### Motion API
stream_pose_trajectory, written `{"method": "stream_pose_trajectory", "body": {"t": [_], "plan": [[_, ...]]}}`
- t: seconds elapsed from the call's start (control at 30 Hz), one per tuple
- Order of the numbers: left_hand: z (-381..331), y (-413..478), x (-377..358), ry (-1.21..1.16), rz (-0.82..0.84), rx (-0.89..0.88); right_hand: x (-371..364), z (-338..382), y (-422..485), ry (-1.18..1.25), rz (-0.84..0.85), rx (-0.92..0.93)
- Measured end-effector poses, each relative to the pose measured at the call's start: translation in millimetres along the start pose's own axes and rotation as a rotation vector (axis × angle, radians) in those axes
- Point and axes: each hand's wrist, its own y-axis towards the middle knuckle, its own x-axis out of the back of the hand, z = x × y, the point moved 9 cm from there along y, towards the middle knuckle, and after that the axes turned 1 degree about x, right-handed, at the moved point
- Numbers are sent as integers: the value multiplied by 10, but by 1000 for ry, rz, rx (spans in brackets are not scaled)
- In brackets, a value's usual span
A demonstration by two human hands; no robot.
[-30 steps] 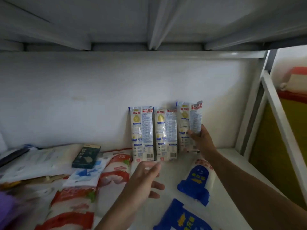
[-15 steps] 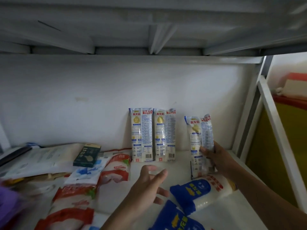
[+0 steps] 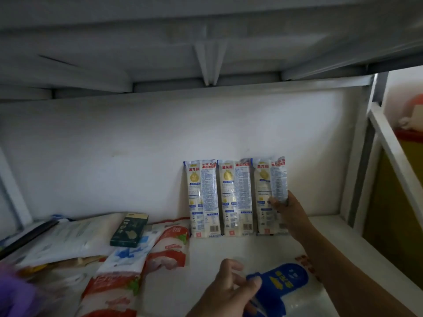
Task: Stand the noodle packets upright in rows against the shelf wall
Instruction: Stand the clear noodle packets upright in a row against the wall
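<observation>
Right hand (image 3: 288, 210): grips the rightmost packet (image 3: 263, 193) at mid-height.
Row: three noodle packets (image 3: 233, 197), flat glossy plastic rectangles, upright, side by side against the shelf wall (image 3: 114, 156).
Left hand (image 3: 231, 288): fingers curled beside a blue packet (image 3: 282, 282); grasp unclear.

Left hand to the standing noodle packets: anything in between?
Nothing: the head view shows only bare shelf floor between the left hand and the three standing noodle packets.
</observation>
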Motion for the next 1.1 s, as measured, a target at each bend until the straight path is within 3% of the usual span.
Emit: {"method": "stream_pose_trajectory", "body": {"t": [0.2, 0.33, 0.4, 0.67, 0.83, 0.97, 1.1], "plan": [[102, 150, -169, 100, -52, -35, -103, -77, 188, -100, 145, -52], [94, 197, -298, 180, -70, -65, 159, 49, 110, -517, -8, -185], [64, 177, -329, 200, -53, -77, 186, 331, -101, -660, -34, -155], [1, -92, -207, 223, -72, -152, -124, 772, -1145, -1116, 424, -32], [39, -223, -162, 229, -67, -146, -153, 503, -1879, -1483, 793, -5], [73, -262, -198, 248, -35, -130, -110, 466, -2023, -1549, 670, 189], [120, -246, -183, 309, -9, -109, -73, 528, -1965, -1387, 599, 218]]}}
